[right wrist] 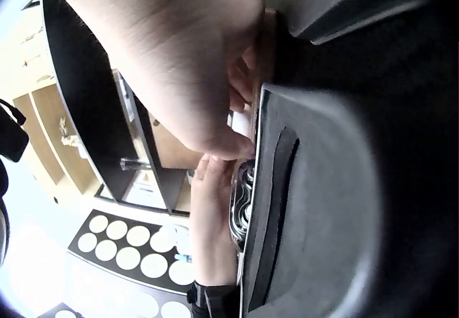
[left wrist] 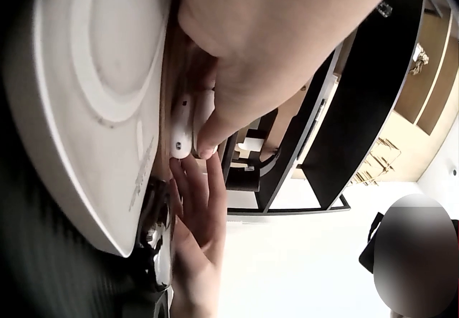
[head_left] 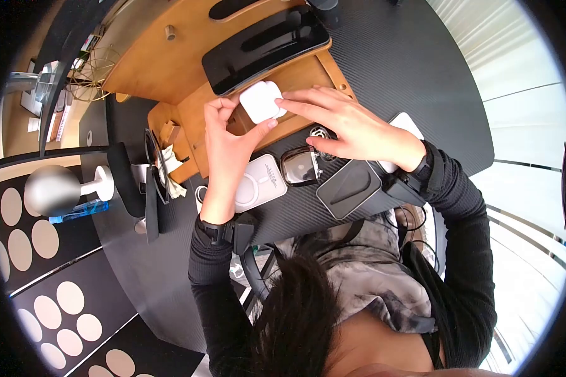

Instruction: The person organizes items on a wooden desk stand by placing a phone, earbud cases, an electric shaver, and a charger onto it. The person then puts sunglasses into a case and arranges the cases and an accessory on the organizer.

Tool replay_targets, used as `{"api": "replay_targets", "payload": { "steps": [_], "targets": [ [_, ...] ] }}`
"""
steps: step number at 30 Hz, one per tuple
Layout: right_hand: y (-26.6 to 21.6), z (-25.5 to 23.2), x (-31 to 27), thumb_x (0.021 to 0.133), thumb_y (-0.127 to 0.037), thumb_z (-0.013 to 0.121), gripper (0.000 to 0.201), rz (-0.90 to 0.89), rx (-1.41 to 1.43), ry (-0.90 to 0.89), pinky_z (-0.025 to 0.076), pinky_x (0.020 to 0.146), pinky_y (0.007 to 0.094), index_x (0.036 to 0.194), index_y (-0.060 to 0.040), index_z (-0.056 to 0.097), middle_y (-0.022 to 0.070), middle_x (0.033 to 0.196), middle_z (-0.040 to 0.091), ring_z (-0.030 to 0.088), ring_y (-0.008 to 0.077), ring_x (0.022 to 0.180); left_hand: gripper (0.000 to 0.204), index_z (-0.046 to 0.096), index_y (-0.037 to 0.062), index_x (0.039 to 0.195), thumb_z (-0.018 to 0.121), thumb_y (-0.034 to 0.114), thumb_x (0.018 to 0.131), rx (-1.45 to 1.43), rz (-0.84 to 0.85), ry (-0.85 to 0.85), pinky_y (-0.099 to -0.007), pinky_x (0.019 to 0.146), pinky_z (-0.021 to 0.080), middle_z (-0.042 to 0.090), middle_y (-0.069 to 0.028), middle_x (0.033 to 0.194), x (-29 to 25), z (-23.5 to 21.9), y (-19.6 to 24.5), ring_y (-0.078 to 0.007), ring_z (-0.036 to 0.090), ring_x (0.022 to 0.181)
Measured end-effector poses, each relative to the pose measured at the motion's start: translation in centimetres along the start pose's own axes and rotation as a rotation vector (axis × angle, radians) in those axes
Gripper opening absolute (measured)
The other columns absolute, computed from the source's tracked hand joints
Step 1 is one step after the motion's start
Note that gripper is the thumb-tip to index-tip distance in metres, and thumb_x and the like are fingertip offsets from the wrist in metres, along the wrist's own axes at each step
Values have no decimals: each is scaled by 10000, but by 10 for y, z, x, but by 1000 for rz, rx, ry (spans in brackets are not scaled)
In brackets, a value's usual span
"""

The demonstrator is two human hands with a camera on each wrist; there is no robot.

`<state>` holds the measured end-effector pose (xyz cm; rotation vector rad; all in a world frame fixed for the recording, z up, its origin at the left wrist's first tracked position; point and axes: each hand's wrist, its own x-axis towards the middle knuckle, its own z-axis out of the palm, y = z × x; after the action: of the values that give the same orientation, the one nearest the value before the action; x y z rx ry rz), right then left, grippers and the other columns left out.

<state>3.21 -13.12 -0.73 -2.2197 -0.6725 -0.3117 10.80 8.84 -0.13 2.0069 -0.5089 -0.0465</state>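
Two white rounded-square blocks overlap one on the other above the wooden organizer (head_left: 195,135). My left hand (head_left: 226,135) pinches the upper white block (head_left: 258,102) between thumb and fingers. In the left wrist view, the lower white block (left wrist: 182,126) shows small dark openings on its side. My right hand (head_left: 352,129) has its fingers stretched out, fingertips right at the blocks' right edge; its thumb stands apart from them. Below the hands lie a white slab with a ring (head_left: 258,182), a clear-cased dark box (head_left: 300,166) and a dark grey rounded case (head_left: 349,188).
A glossy black tray (head_left: 267,50) sits at the organizer's back. Chrome rings (head_left: 321,135) lie under the right hand, and a white slab-like thing (head_left: 406,124) is beside the right wrist. A dark stand (head_left: 151,201) and a white round-headed device (head_left: 97,183) are at left.
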Motion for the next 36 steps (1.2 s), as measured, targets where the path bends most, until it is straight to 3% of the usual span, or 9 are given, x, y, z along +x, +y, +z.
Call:
{"api": "replay_targets", "payload": {
  "steps": [8,13,17,19,25,27,31,33,36],
  "targets": [
    [1,1,2,732,-35,673,718,13,35,-9,416,1006,423,1405,-73,425,156,1326,510,515,316,1138,578,451,32,1022,884,170,666,-8,69,-50,-303,796,477,662,-116,917,9,-5,-14,-190,641,884],
    [1,-1,2,758,-90,686,670,-31,-25,14,433,993,413,1382,-54,446,159,1288,536,531,319,1128,593,446,22,1026,884,177,658,61,72,-31,-329,826,475,667,-132,929,11,-7,-14,-227,642,929],
    [-2,-37,3,796,-137,669,577,-39,-149,-34,461,960,423,1336,-36,492,165,1218,576,575,321,1084,606,449,11,1038,881,186,652,187,62,19,-355,861,472,672,-167,961,13,-6,-7,-277,638,989],
    [-8,-63,-1,799,-122,665,570,45,-15,-39,483,927,423,1333,-29,489,168,1196,585,584,329,1077,609,456,5,1049,880,190,654,140,36,29,-357,869,471,670,-177,984,17,-6,-8,-283,637,1003],
    [-25,-109,-47,615,-9,758,677,208,-193,-421,465,1001,389,1259,-17,551,141,1229,568,541,300,1163,624,489,-11,1098,874,210,659,59,64,109,-369,895,469,657,-199,1058,36,-11,-30,-301,628,1038],
    [-34,-105,-58,556,-7,790,704,247,-222,-447,466,986,386,1229,-40,583,112,1209,570,536,287,1138,628,499,-11,1114,872,212,660,96,67,137,-377,899,468,654,-198,1067,39,-13,-35,-306,623,1042],
    [-37,-100,-71,516,14,790,661,319,-241,-392,484,905,375,1151,-90,642,64,1154,576,539,276,1002,663,514,4,1177,862,235,662,169,104,106,-407,915,452,631,-174,1102,42,-13,-41,-321,582,1079],
    [-42,-103,-72,533,-6,789,627,344,-300,-242,497,874,377,1138,-86,649,73,1147,576,541,276,1001,661,516,10,1176,858,258,668,165,120,112,-414,926,440,628,-165,1118,41,-13,-42,-321,576,1090],
    [-60,-93,-55,571,-68,798,612,186,-238,-230,503,858,383,1160,-109,639,86,1134,577,548,269,1015,661,518,16,1178,855,276,672,183,113,123,-417,928,433,624,-162,1132,41,-13,-41,-314,567,1104]
  ]
}}
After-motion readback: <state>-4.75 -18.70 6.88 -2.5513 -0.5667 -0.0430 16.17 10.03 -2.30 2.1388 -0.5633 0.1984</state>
